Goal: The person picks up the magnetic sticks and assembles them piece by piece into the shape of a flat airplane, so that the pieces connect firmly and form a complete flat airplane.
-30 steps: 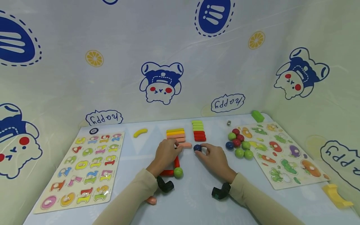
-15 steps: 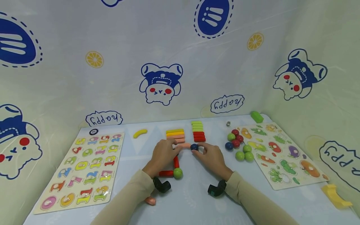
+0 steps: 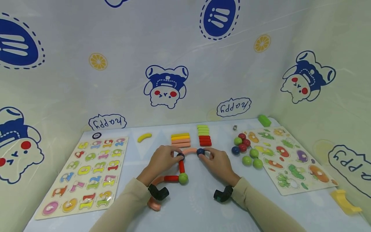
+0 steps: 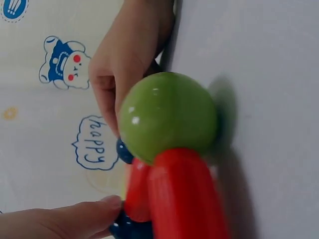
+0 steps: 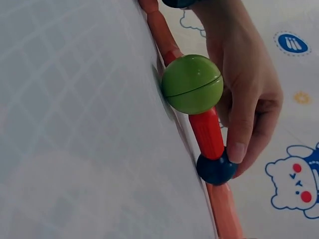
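My left hand point(image 3: 163, 159) pinches a navy ball point(image 5: 217, 168) between thumb and fingers. A red rod point(image 3: 181, 166) joins that ball to a green ball point(image 3: 183, 178) nearer me. From the left ball a curved salmon rod point(image 3: 189, 150) runs right to a second navy ball point(image 3: 200, 151), which my right hand point(image 3: 218, 162) pinches; the rod's end meets it. Another red rod point(image 3: 171, 178) goes left from the green ball to curved salmon pieces point(image 3: 154, 204), partly hidden by my left wrist. In the left wrist view, the green ball point(image 4: 169, 115) covers part of the right hand.
Left is a number puzzle board point(image 3: 87, 174); right is a vegetable puzzle board point(image 3: 292, 161). Loose red, green and navy balls point(image 3: 246, 148) lie beside the latter. Stacked coloured rods point(image 3: 181, 140) and a yellow curved piece point(image 3: 144, 137) sit behind my hands. A yellow block point(image 3: 346, 202) stands front right.
My right hand has brought its navy ball left against the salmon rod's end. My left hand has shifted left, off the rod, and the navy ball in its fingers now shows.
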`<action>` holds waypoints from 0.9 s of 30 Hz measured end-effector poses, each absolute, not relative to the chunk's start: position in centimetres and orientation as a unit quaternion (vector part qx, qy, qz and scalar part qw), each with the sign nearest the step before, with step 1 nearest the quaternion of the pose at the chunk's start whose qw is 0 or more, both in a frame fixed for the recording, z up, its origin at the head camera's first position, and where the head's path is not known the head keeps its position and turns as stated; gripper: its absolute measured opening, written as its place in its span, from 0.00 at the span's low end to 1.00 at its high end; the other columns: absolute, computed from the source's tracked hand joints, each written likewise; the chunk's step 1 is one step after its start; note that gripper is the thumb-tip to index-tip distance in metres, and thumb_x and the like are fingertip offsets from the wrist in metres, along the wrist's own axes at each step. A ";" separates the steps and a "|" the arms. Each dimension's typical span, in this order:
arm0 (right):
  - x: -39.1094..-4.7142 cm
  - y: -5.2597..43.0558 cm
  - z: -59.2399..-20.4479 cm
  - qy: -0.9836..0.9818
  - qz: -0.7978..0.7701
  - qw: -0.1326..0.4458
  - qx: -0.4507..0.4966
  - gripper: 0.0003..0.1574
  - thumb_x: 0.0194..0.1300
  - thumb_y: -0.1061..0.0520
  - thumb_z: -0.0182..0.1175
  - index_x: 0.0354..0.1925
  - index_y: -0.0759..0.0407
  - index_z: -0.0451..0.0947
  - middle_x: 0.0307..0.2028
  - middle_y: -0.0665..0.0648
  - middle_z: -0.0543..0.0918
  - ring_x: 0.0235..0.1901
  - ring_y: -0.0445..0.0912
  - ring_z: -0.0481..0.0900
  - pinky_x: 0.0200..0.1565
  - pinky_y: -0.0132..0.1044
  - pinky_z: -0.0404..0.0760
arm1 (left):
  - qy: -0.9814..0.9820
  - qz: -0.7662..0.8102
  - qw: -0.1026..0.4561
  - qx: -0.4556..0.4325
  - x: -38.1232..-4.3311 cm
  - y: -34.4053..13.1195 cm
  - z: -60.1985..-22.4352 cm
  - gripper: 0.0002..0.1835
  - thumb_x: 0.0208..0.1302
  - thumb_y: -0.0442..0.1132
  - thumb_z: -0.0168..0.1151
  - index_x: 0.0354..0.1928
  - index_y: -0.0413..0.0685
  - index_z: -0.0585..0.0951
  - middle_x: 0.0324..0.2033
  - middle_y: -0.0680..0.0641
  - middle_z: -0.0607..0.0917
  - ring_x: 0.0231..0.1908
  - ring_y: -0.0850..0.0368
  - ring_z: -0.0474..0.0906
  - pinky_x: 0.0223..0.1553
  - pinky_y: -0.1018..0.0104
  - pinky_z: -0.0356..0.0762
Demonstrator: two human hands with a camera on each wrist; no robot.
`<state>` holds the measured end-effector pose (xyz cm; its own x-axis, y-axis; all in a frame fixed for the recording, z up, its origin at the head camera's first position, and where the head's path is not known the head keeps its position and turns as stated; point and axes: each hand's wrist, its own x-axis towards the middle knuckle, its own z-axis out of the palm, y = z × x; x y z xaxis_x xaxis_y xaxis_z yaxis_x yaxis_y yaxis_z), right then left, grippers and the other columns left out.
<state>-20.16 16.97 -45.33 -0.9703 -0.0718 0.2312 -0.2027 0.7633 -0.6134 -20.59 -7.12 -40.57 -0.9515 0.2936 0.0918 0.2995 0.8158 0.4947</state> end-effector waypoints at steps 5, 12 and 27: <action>-20.2 17.1 -45.2 -0.933 0.334 0.110 0.077 0.26 0.56 0.36 0.63 0.50 0.45 0.80 0.12 0.48 0.66 0.13 0.43 0.64 0.16 0.34 0.58 | -0.952 -0.253 -0.007 -0.173 -21.4 -6.1 -39.9 0.12 0.53 0.52 0.69 0.40 0.60 0.86 0.14 0.54 0.72 0.19 0.57 0.69 0.18 0.68 0.61; -20.1 17.2 -45.2 -0.930 0.339 0.111 0.088 0.25 0.57 0.37 0.62 0.50 0.46 0.80 0.12 0.48 0.66 0.13 0.43 0.64 0.16 0.34 0.57 | -0.947 -0.269 -0.043 -0.168 -21.8 -4.8 -39.9 0.12 0.54 0.49 0.69 0.40 0.58 0.86 0.18 0.56 0.76 0.24 0.58 0.72 0.21 0.68 0.70; -20.0 17.0 -45.1 -0.932 0.337 0.109 0.082 0.25 0.57 0.36 0.62 0.49 0.44 0.81 0.12 0.47 0.66 0.14 0.43 0.64 0.18 0.34 0.57 | -0.949 -0.282 0.006 -0.143 -20.7 -7.1 -40.9 0.14 0.51 0.55 0.69 0.39 0.61 0.86 0.16 0.54 0.73 0.20 0.57 0.68 0.20 0.65 0.62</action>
<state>-19.97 16.96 -45.13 -0.9629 -0.0789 0.2580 -0.2258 0.7592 -0.6105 -20.68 -7.06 -40.90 -0.9589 0.2686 0.0915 0.2750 0.8003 0.5329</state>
